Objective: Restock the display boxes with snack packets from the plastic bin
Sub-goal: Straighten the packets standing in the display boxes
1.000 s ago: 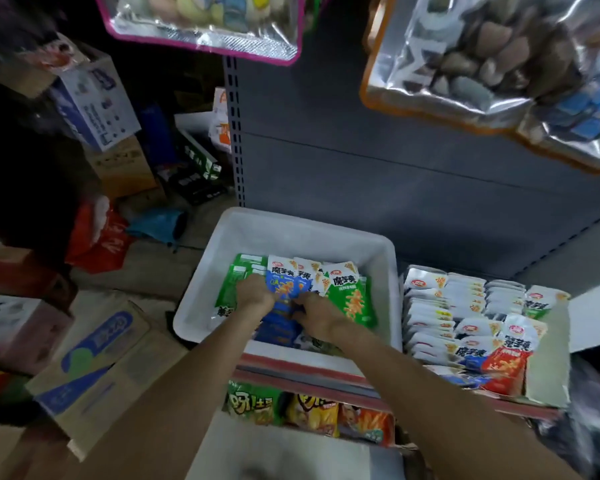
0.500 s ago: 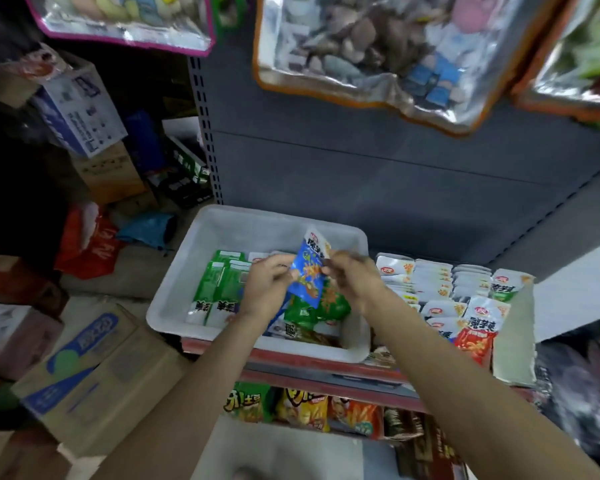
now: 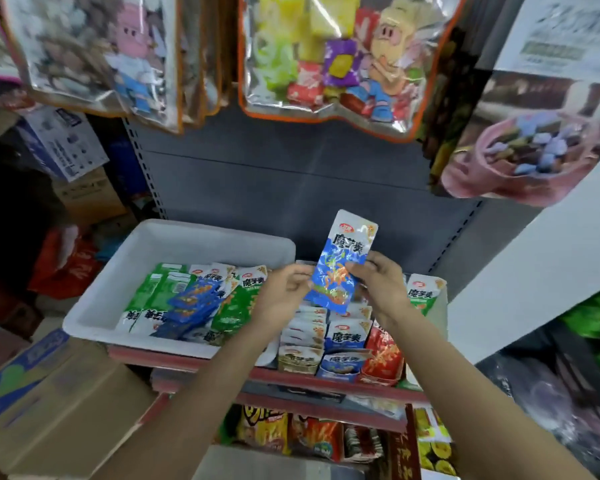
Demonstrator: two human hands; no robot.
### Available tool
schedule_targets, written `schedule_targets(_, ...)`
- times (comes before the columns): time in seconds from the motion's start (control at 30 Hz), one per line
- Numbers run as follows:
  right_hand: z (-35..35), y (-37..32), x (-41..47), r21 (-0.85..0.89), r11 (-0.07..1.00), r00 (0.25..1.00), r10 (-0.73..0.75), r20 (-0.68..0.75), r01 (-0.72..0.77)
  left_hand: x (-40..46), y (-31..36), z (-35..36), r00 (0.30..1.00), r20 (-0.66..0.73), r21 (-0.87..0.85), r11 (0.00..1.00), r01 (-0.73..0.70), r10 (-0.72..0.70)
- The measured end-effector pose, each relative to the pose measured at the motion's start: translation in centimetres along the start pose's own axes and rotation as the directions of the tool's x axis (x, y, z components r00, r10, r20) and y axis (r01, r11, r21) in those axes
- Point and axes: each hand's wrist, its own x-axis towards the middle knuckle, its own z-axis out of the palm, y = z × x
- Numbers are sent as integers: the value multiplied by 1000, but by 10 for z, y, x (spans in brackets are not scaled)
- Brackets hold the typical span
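where the cardboard boxes [image 3: 39,386] pile up at the far left on the floor, a white plastic bin [image 3: 174,247] sits just beside them on the red-edged shelf [image 3: 291,375], holding green packets [image 3: 156,299] along its left side and a loose heap of blue packets [image 3: 191,303] over the middle. the left hand [image 3: 284,296] is raised at the bin's right end, fingers curled and pinching the left edge of a blue snack packet [image 3: 340,268]. that packet stands nearly upright, tilted a little to the right, in the air above the display boxes [image 3: 340,344]. the right hand [image 3: 381,289] pinches its other edge, thumb in front, fingers folded behind. under the hands the display boxes stand packed with rows of packets, white-topped ones at the left, blue in the middle, red [image 3: 383,355] to the right, and a green-and-white packet [image 3: 423,292] at the far right end. overhead hang clear bags of toys and sweets [image 3: 336,60]. chip bags [image 3: 267,431] fill the shelf below.
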Motion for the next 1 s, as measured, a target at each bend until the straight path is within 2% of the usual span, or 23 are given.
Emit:
schedule_targets(0.13,-33,-4,14,48,988,988,-146,-39,148,5,6,25,999,13,187,982,-42,40)
schedule_targets(0.23,-47,3,20,-25,980,980,-199,20,199,5,4,36,997,27,355,932,-74,69)
schedule_targets(0.37,-55,20,23,-204,968,984,-122,131,147,4,-3,47,992,106,496,862,-108,63)
schedule_targets(0.5,-59,22,25,-450,882,975,-43,218,139,2,-8,48,982,153,634,752,-182,109)
schedule_targets(0.6,-62,16,28,-500,846,961,-49,273,185,4,-11,46,983,134,621,762,-183,128)
schedule_targets(0.73,-64,12,34,-645,731,931,36,362,223,8,-9,48,981,129,585,787,-196,147)
schedule_targets(0.87,-61,9,40,-618,711,932,-155,327,335,12,-8,47,974,171,607,763,-222,147)
schedule_targets(0.93,-58,8,40,-690,617,919,-167,356,379,13,-9,46,978,153,578,789,-207,144)
schedule_targets(1.0,-54,13,41,-779,470,903,-109,415,414,13,-10,46,978,138,567,797,-208,157)
